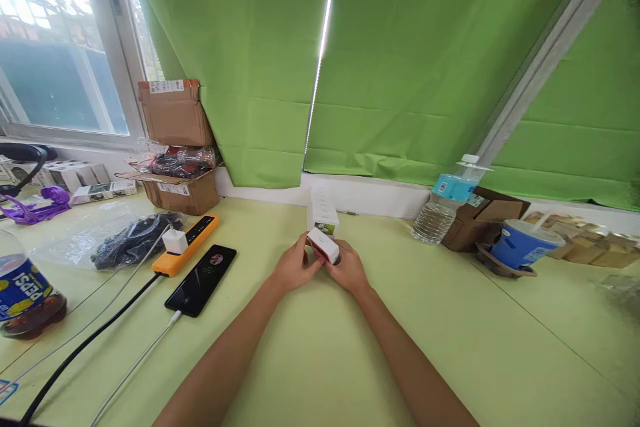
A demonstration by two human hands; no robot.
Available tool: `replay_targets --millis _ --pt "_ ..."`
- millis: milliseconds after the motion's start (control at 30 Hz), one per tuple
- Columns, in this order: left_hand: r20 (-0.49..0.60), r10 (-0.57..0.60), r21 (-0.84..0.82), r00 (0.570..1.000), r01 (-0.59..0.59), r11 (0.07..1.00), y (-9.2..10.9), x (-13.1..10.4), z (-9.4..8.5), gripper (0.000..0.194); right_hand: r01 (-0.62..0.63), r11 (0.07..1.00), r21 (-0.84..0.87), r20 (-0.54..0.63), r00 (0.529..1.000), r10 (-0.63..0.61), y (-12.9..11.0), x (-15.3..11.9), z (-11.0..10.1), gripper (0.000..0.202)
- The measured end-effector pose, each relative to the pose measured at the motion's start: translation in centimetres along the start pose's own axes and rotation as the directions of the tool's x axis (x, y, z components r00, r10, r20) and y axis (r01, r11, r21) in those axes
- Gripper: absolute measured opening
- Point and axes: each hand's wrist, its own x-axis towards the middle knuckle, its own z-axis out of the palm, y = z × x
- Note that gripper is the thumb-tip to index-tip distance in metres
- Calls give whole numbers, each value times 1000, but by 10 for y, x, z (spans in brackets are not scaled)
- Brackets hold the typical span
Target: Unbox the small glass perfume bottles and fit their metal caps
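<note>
Between my two hands, above the middle of the yellow-green table (310, 347), is a small white box (324, 245) with a dark red side. My left hand (295, 265) grips its left end, thumb along the near side. At the other end, the fingers of my right hand (349, 269) close round the box, partly hidden behind it. Just beyond it, a row of similar white boxes (323, 208) runs back toward the wall.
To the left lie a phone (201, 280) on a cable, an orange power strip (184, 247) and a Pepsi bottle (30, 290). A cardboard box (183, 192) stands at the back left. On the right are a water bottle (437, 213) and a blue cup (523, 243).
</note>
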Motion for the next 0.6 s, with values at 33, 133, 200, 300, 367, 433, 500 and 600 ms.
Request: replay_targets --millis 33,133,200,300,367,433,500,600 --pt "3 3 -7 1000 -3 1000 0 0 0 48 19 1000 -2 -11 1000 -19 0 0 0 38" --pt "16 13 -17 1000 -13 1000 -1 0 0 57 78 997 -1 -22 997 -78 0 -1 -1 46" --pt "20 4 -8 1000 -4 1000 -3 1 0 68 117 993 -13 -1 993 -117 0 -1 -2 58" --pt "20 -21 13 1000 21 1000 -5 0 1 82 169 985 -33 41 985 -167 2 0 -2 72" --pt "12 -31 17 999 31 999 -6 0 2 88 190 981 -38 62 980 -188 3 0 -2 74" --pt "3 -33 11 999 33 999 -6 -1 2 94 203 978 -42 81 977 -199 5 0 -1 72" --pt "0 -33 -1 999 33 999 -5 -1 2 97 217 975 -49 100 972 -211 6 0 -1 70" --pt "-4 -43 -34 999 43 998 -4 -1 2 90 237 970 -59 104 968 -230 6 0 -1 70"
